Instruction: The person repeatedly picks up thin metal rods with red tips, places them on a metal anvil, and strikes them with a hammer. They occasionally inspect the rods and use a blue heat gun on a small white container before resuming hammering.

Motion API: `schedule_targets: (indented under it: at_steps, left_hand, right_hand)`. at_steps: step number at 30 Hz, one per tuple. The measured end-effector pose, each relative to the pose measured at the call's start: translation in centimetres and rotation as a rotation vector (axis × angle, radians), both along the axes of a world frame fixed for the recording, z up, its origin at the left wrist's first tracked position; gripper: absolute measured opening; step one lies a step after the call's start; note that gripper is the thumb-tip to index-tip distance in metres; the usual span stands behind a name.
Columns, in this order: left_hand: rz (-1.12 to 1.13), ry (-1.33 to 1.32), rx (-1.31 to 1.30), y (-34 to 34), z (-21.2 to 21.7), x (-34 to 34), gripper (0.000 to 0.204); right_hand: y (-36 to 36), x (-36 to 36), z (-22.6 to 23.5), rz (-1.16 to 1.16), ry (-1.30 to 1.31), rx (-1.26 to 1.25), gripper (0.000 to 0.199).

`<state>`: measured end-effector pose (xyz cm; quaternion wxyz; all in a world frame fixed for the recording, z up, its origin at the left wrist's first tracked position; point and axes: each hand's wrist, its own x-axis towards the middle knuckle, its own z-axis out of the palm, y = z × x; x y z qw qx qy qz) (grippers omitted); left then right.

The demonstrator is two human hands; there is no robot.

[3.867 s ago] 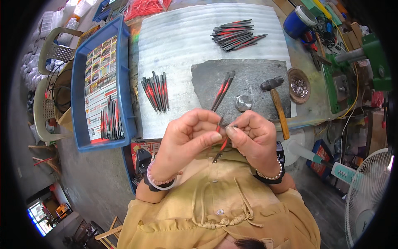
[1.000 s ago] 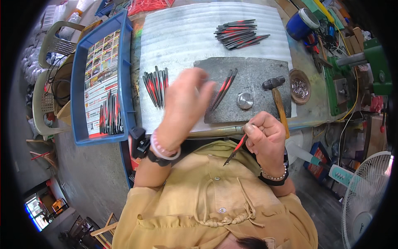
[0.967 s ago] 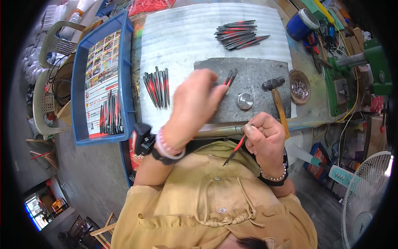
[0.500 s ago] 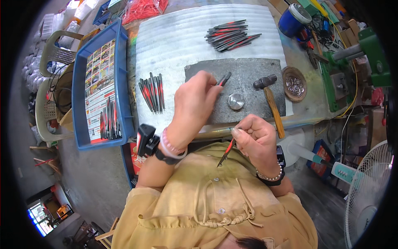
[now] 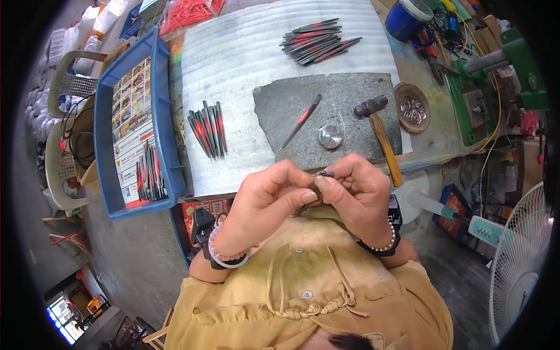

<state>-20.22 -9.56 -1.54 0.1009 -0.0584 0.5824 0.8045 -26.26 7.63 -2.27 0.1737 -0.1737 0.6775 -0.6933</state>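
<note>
Close in front of my body, my left hand [image 5: 271,195] and my right hand [image 5: 359,189] meet with pinched fingertips. Between them is a slim pointed tool, mostly hidden; a dark end [image 5: 326,174] of it shows at the right fingertips. Both hands appear closed on it. Beyond them, a similar black-and-red slim tool [image 5: 301,121] lies slantwise on a grey stone slab [image 5: 274,99]. To its right on the slab sit a round metal block [image 5: 330,137] and a hammer [image 5: 379,134], whose wooden handle reaches over the near table edge.
Bundles of matching tools lie on the white foam sheet [image 5: 233,58], at left [image 5: 208,129] and far right [image 5: 318,41]. More stand in a blue tray [image 5: 175,175]. A bowl of small metal pins [image 5: 413,109] sits right of the slab, near a green machine [image 5: 513,70]. A fan [image 5: 522,262] stands lower right.
My left hand has come back from the slab to meet my right hand, uncovering the tool lying there. The tool in my right hand, which hung down in view, is now mostly hidden.
</note>
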Motion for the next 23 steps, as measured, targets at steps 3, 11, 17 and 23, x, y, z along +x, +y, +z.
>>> schedule_targets:
  at_steps: [3, 11, 17, 23]
  left_hand:
    - [-0.009, -0.026, 0.013, 0.0, 0.0, 0.0, 0.008]
    - [-0.139, -0.008, -0.203, -0.5, 0.1, -0.1, 0.011]
    - [-0.144, -0.173, 0.079, -0.7, 0.9, -0.4, 0.016]
    - [-0.228, -0.136, -0.090, -1.6, 0.9, -0.9, 0.014]
  right_hand:
    - [-0.1, 0.2, -0.1, -0.027, 0.034, 0.000, 0.010]
    - [0.3, 0.2, 0.8, 0.066, 0.070, 0.096, 0.010]
    - [0.1, -0.2, 0.9, 0.130, -0.348, -0.136, 0.009]
    - [0.0, 0.1, 1.1, 0.133, -0.284, -0.138, 0.009]
